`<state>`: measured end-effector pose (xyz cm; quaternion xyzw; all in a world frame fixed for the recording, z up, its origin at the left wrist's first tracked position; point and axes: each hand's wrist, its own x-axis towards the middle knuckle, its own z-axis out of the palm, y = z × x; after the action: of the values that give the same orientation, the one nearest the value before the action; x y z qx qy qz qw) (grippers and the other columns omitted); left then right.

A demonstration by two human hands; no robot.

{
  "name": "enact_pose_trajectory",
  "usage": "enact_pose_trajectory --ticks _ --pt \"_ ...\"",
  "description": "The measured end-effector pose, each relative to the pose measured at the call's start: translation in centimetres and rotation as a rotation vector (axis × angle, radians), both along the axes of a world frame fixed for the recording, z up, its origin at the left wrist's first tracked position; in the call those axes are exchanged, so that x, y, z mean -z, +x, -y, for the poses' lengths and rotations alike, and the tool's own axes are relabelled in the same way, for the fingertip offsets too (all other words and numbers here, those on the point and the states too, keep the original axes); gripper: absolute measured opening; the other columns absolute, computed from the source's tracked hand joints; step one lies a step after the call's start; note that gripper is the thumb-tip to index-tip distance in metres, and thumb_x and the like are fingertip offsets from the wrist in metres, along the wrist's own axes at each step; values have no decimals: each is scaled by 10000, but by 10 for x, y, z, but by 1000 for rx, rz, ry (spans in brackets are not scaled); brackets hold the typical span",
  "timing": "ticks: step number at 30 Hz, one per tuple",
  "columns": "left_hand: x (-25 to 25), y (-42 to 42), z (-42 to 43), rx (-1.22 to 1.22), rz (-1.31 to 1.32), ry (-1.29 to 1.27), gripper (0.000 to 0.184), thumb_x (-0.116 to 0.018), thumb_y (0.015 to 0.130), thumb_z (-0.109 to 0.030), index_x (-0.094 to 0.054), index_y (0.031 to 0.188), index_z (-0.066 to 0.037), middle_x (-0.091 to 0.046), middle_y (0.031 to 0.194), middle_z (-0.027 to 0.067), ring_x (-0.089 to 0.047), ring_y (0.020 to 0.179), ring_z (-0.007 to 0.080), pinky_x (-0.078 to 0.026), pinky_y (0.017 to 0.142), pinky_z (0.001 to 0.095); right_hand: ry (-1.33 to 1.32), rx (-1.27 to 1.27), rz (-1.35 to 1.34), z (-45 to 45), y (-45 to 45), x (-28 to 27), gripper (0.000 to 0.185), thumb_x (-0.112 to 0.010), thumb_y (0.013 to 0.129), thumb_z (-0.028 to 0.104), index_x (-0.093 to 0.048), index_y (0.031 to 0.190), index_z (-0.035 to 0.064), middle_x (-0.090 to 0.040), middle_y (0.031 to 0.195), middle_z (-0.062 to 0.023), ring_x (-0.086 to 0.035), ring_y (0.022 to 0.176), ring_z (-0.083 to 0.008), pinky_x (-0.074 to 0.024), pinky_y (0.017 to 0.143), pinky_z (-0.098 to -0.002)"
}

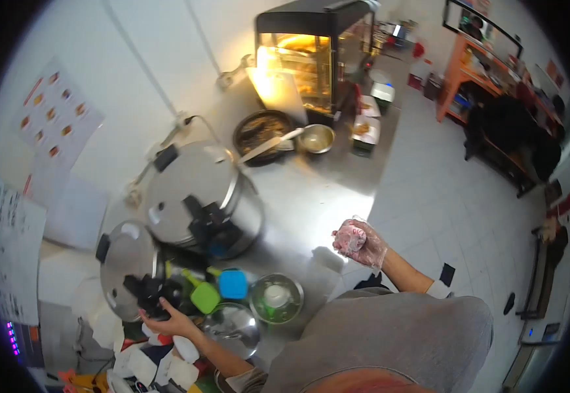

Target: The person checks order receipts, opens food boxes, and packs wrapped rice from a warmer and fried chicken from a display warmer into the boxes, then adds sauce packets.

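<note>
My left hand [172, 323] is closed on the black handle [146, 293] of the smaller pressure cooker [126, 262], whose silver lid faces the camera. My right hand [363, 244] is in a clear plastic glove over the metal counter's edge. Its fingers curl round a pink and white lump [350, 238] that is too unclear to name. Near my left hand are a green-handled utensil [205, 296], a blue square item [233, 284], a shiny metal lid [232, 327] and a metal bowl [276, 298] with a white round thing in it.
A larger pressure cooker [193, 190] stands behind. Farther back are a dark pan [263, 135] with a utensil across it, a small metal bowl [316, 139], food boxes [365, 131] and a lit display warmer [304, 62]. Cartons and packets [160, 363] lie at bottom left.
</note>
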<state>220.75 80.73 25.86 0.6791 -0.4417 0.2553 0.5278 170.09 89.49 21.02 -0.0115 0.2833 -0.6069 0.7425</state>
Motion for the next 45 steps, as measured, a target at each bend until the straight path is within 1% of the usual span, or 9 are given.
enact_pose_trajectory --ticks 4,13,23,26,28,29,34,40,45 --pt "8 -199 6 604 -428 -27 458 -722 855 -191 -510 1225 -23 -552 1211 124 -515 1123 275 -409 946 412 -23 251 238 -53 -120 33 342 -598 893 371 -604 1016 51 -600 1078 -181 -624 1007 -354 -575 819 -424" --pt "83 -567 52 1398 -803 1086 533 -640 902 -336 -453 1344 -103 -512 1308 82 -505 1140 201 -407 912 389 -21 378 385 -84 -334 17 365 -663 846 397 -621 992 65 -605 978 -115 -600 926 -284 -541 781 -383" --pt "143 -796 171 1511 -577 865 519 -696 877 -314 -500 1281 -54 -609 1131 124 -582 982 184 -469 831 314 160 553 -356 149 -576 67 351 -726 813 297 -498 1051 178 -579 852 -20 -589 763 -182 -521 659 -326" --pt "148 -860 202 1496 -770 842 412 -690 874 -226 -550 1196 -10 -674 901 79 -625 816 156 -505 698 282 11 635 -837 277 -651 80 511 -770 765 208 -449 1162 194 -592 934 -27 -601 746 -171 -532 644 -344" --pt "166 -897 227 1414 -547 946 392 -702 843 -165 -554 1173 -14 -621 1097 161 -628 905 193 -530 715 276 -91 695 -1182 365 -693 106 585 -783 731 168 -422 1191 169 -577 865 -47 -611 690 -204 -535 599 -363" --pt "141 -912 238 1418 -384 773 457 -724 821 -174 -536 1206 -15 -555 1201 181 -596 990 233 -514 800 325 -32 869 -1985 405 -724 146 582 -754 739 197 -444 1230 163 -603 986 -88 -636 858 -253 -536 755 -410" --pt "22 -954 337 279 -43 170 1098 -827 675 -470 -225 1471 -11 -187 1510 243 -239 1373 434 -191 1120 550 87 -243 -2167 475 -757 104 500 -630 827 334 -459 1276 193 -533 1232 -192 -588 1083 -373 -494 896 -460" --pt "36 -936 425 -52 -37 179 1358 -845 599 -561 -22 1492 47 -97 1531 294 -237 1387 447 -258 1078 581 45 -671 -2271 528 -776 142 482 -528 860 486 -539 1196 140 -577 1161 -202 -575 1119 -376 -463 941 -483" --pt "39 -941 430 28 -301 -63 1311 -907 633 -254 43 1491 32 -371 1397 311 -443 1249 397 -333 1079 488 -685 798 -1936 619 -859 48 225 -704 780 107 -482 769 77 -553 868 -153 -533 842 -364 -430 686 -478"
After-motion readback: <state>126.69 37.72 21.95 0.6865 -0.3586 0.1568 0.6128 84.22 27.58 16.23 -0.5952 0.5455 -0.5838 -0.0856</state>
